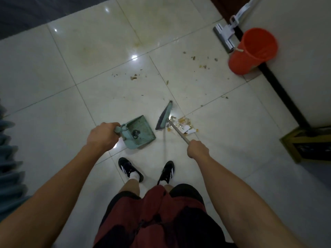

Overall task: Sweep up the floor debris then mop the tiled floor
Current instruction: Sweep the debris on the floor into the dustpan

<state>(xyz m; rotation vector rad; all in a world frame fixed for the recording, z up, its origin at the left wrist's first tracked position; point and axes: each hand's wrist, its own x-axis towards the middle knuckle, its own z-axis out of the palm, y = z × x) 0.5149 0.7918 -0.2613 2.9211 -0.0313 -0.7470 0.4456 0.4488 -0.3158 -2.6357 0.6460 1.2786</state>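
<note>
Left hand point(103, 136) is gripping the dustpan point(138, 132) handle. Right hand point(198, 149) is clutching the broom point(164, 116), seemingly beside a debris pile point(182, 125).

A dark rug point(44, 9) fills the upper left corner of the frame. At the left edge hangs a pleated blue-grey curtain point(9, 167). On the right, a pale wall point(295, 59) with a black baseboard point(279, 90) runs diagonally down to a yellow-framed dark box point(308, 144) at the right edge. Dark wood point(225, 8) shows at the top right.
</note>
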